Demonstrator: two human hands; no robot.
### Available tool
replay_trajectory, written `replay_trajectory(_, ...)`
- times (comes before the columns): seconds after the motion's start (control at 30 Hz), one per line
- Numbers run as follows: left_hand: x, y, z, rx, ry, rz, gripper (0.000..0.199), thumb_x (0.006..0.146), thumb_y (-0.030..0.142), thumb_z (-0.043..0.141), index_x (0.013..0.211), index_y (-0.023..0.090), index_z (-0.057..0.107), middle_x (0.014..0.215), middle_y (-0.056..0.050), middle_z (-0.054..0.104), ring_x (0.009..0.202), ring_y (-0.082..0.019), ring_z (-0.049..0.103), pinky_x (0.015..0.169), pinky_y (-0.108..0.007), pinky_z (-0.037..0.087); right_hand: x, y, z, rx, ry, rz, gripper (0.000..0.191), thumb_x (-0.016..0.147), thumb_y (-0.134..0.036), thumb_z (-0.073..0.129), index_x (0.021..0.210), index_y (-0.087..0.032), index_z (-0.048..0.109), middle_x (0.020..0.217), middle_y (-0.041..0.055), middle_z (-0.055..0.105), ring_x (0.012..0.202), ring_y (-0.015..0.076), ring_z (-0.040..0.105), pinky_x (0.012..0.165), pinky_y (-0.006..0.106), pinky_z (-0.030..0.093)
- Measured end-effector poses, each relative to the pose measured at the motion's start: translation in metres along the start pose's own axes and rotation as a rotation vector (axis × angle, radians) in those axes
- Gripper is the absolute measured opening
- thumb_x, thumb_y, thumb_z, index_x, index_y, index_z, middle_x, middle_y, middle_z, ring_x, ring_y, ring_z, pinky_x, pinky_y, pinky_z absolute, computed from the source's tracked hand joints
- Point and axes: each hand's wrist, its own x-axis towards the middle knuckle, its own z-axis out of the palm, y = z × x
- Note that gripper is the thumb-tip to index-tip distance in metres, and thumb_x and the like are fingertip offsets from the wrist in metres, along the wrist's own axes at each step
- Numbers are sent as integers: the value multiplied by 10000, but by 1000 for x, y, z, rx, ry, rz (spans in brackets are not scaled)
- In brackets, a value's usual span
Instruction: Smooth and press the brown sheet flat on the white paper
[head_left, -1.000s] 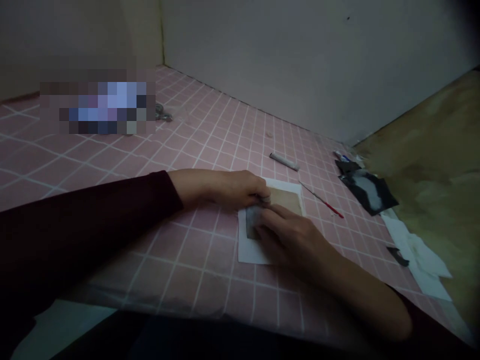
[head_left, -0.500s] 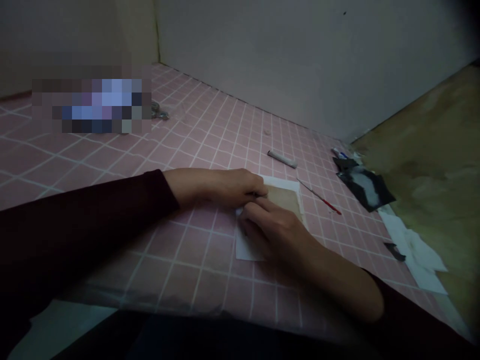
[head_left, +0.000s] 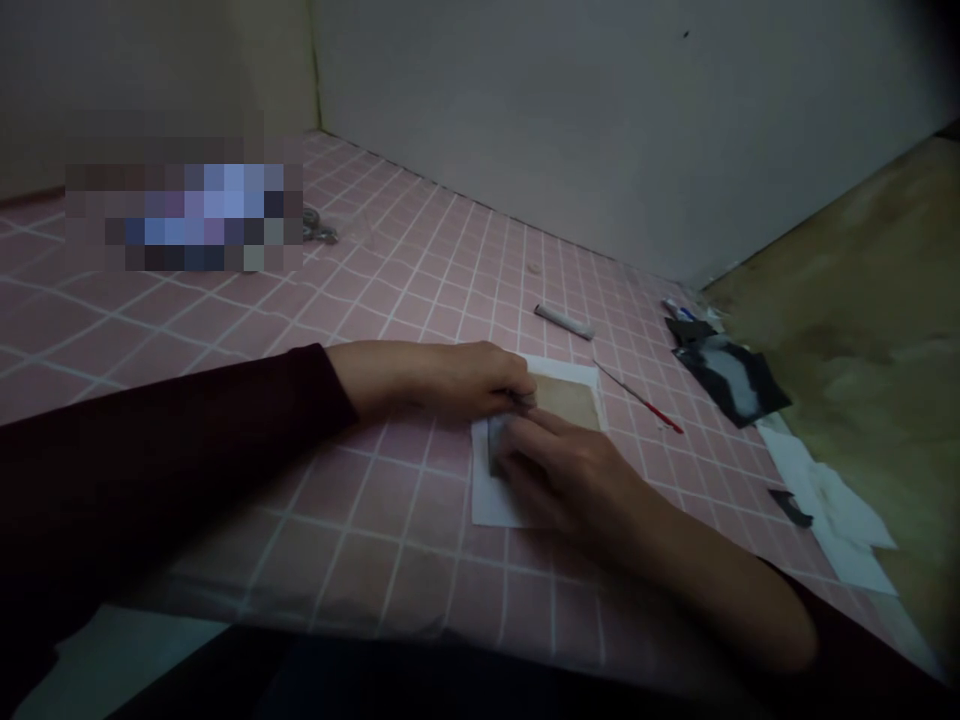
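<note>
The head camera looks from above the near side of the paper [head_left: 491,502], facing forward and steeply enough down to catch the table's [head_left: 360,550] near edge. It sits fairly near the paper, yet its wide view reaches the wall [head_left: 510,110] well beyond.

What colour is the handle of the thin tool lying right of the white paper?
The handle is red, seen best in the head view.
</note>
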Motion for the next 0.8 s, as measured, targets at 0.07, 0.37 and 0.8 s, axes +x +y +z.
replay_trajectory(0.07,0,0,0,0,6,22,174,847,165,447,784,172,608,761,14,605,670,-76,506,637,-196,371,-3,1,-1,-1,-4,25,134,856,-102,440,740,-167,461,746,20,495,621,105,430,582,236,367)
replay_trajectory(0.37,-1,1,-1,9,1,-29,162,844,190,454,782,176,603,769,13,610,666,-78,507,617,-198,363,1,1,0,-41,8,1,127,853,-102,441,745,-158,476,760,35,506,646,120,448,596,250,376)
replay_trajectory(0.8,1,-2,0,35,10,-7,185,843,169,434,795,179,613,782,7,616,694,-85,527,635,-198,377,-7,8,-3,-40,-2,75,126,863,-106,427,760,-172,458,758,9,485,616,99,432,588,237,362)
